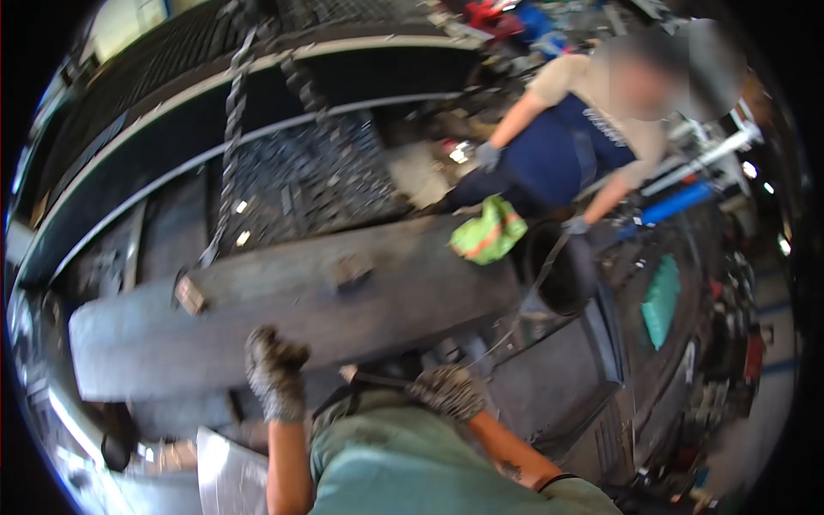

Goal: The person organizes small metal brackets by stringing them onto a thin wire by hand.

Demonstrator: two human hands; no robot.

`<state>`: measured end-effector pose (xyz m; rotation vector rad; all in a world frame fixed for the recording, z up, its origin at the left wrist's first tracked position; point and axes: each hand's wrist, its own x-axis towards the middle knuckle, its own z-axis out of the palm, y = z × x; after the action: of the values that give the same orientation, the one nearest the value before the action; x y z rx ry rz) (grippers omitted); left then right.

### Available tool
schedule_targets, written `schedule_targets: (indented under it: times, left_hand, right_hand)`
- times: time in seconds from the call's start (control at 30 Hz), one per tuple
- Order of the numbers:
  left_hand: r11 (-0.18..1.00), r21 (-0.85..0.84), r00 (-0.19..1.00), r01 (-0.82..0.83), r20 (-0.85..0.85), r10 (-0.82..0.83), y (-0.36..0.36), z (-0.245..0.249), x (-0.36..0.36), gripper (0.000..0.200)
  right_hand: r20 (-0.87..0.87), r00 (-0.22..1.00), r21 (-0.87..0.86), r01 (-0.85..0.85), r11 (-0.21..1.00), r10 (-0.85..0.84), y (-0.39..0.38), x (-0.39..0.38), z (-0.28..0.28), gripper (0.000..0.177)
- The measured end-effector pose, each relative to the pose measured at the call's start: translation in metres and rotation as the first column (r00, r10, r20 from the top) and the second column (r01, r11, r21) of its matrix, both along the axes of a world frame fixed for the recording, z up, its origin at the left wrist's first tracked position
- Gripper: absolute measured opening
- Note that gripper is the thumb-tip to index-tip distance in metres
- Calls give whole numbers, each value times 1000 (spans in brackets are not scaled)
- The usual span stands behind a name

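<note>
My left grip point(275, 378), gloved, is raised with its fingers curled against the near edge of the long grey steel slab point(292, 318); I cannot tell whether it has hold of anything. My right grip point(448, 391), gloved too, is closed around one end of a thin dark bar point(378, 378), which runs from it toward the left grip, just below the slab's edge. Beyond both grips, a chain point(232, 129) comes down to the slab's far side. Up and to the right of my right grip, a yellow-green cloth point(489, 230) lies at the slab's end. Just behind it a co-worker point(558, 146) in a dark apron leans in, one gloved hand by a black tub point(558, 279).
</note>
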<state>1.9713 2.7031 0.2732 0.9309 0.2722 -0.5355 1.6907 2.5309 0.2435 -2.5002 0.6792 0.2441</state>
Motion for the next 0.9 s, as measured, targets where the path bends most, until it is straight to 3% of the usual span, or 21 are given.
schedule_targets:
  times: [0.07, 0.13, 0.27, 0.4, 0.47, 0.5, 0.53, 0.6, 0.63, 0.73, 0.83, 0.87, 0.9]
  left_hand:
    - [998, -30, 997, -55, -62, 53, -3, 4, 5, 18]
    - [994, -70, 991, -83, -111, 74, -10, 12, 9, 22]
    - [971, -238, 989, 20, -138, -54, -18, 21, -1, 47]
    - [932, -319, 929, 174, -260, -262, -37, 32, -49, 51]
    - [925, -337, 913, 174, -297, -280, -36, 19, -55, 51]
    - [930, -324, 907, 175, -315, -281, -34, 15, -53, 51]
    - [935, -311, 900, 171, -336, -277, -32, 10, -53, 50]
    - [956, -270, 904, 114, -372, -213, -31, -4, -50, 44]
    - [946, -305, 902, 108, -371, -223, -28, -11, -47, 44]
    - [933, -347, 899, 92, -375, -228, -26, -9, -40, 44]
    - [961, -276, 912, -9, -397, -105, -30, 2, -42, 46]
    - [908, -417, 934, 33, -310, -176, -23, -8, -43, 44]
    - [942, -335, 938, 34, -315, -146, -24, 8, -46, 43]
  right_hand:
    - [49, 997, -17, 59, 998, -58, -10, 0, 0, 38]
    - [-15, 1000, 136, 10, 991, -8, -9, 9, 21, 40]
    - [4, 998, 208, 59, 976, -61, 14, 16, 25, 41]
    - [-76, 996, 322, 77, 944, -55, 16, 27, 33, 43]
    - [86, 994, 223, 50, 974, -70, 23, 19, 10, 46]
    - [190, 981, 153, -58, 986, 28, 27, 17, 2, 49]
    - [184, 983, 155, -49, 987, 20, 28, 11, -3, 49]
    - [-92, 996, 321, 33, 946, -3, 19, 33, 45, 57]
    - [-163, 987, 320, 69, 945, -17, 18, 38, 54, 58]
    - [-153, 986, 321, 109, 941, -63, 18, 43, 57, 57]
    - [-169, 983, 321, 127, 939, -75, 19, 51, 58, 57]
    - [-196, 979, 324, 122, 938, -60, 17, 57, 58, 57]
    - [-176, 972, 394, 214, 894, -155, 22, 57, 41, 58]
